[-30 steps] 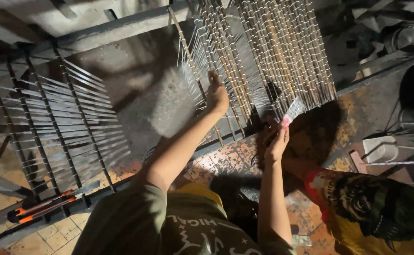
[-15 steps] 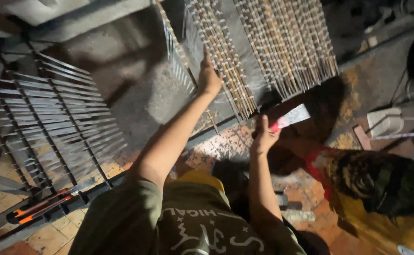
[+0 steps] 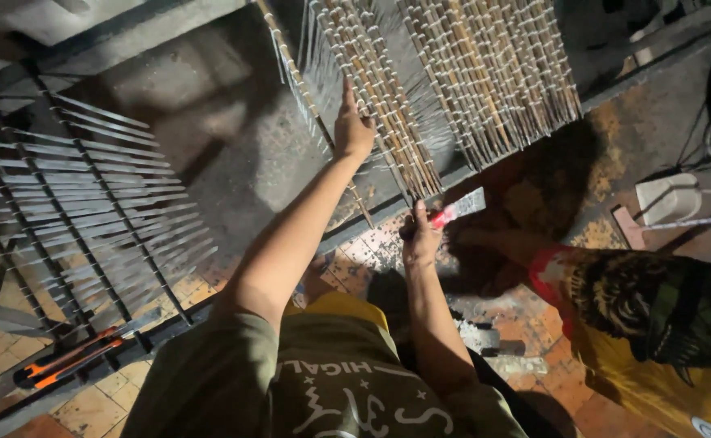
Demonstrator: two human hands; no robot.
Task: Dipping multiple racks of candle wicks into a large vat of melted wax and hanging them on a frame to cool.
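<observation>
A: Biggest thing first: the frame of tied sticks (image 3: 453, 89), slanting up and away above both hands. The bare metal rack (image 3: 88, 211) sits well off past the left arm.

B: Left hand (image 3: 352, 130)?

A: Up on the stick rows, index finger stretched along one, the rest curled against the bundle. Pressing and steadying; can't tell if it truly grips a stick.

B: Right hand (image 3: 418, 237)?

A: Lower, just under the frame's bottom edge, clenched round the red handle of a flat scraper (image 3: 458, 208). The blade pokes out up and rightward from the fist, tip near the stick ends, not clearly touching.

B: Doing it well?

A: My guess: keep the left hand bracing close above where the blade works, lay the blade flat along the sticks, short strokes so the ties don't get cut.

B: Small stuff?

A: Orange-handled tool (image 3: 63, 363) on the rail, far behind the left elbow. Another person (image 3: 656, 324) crouches beside the right arm.
</observation>
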